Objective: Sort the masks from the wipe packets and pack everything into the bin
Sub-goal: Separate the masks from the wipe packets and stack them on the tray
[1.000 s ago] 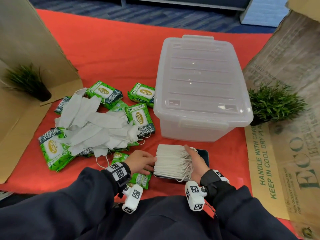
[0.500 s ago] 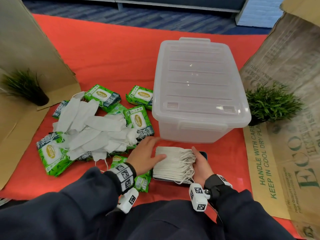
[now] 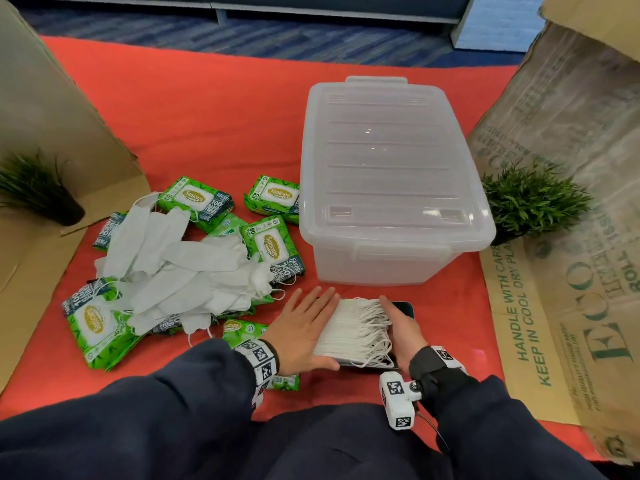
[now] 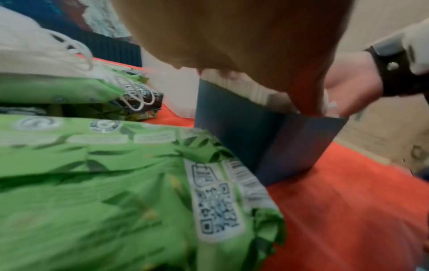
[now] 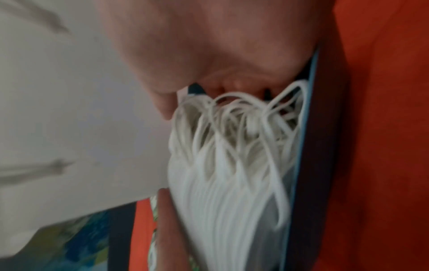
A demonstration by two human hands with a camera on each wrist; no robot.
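Note:
A neat stack of white masks [image 3: 353,332] lies on a dark blue box [image 3: 406,308] just in front of the clear bin [image 3: 391,168], whose lid is on. My left hand [image 3: 301,323] lies flat with straight fingers against the stack's left side. My right hand [image 3: 401,329] presses the right side, where the ear loops [image 5: 234,128] bunch up. A loose heap of masks [image 3: 180,271] lies to the left over several green wipe packets [image 3: 272,245]. In the left wrist view a green packet [image 4: 116,183] fills the foreground beside the blue box [image 4: 243,132].
Everything sits on a red cloth [image 3: 207,116]. Small fake plants stand at the left [image 3: 38,188] and right [image 3: 530,199]. Cardboard sheets [image 3: 571,168] wall in both sides. More wipe packets lie at the far left [image 3: 91,323] and under my left wrist.
My left hand has gone from curled beside the stack to flat, its fingers stretched forward along the stack's left side. The right hand has stayed against the loops on the right side.

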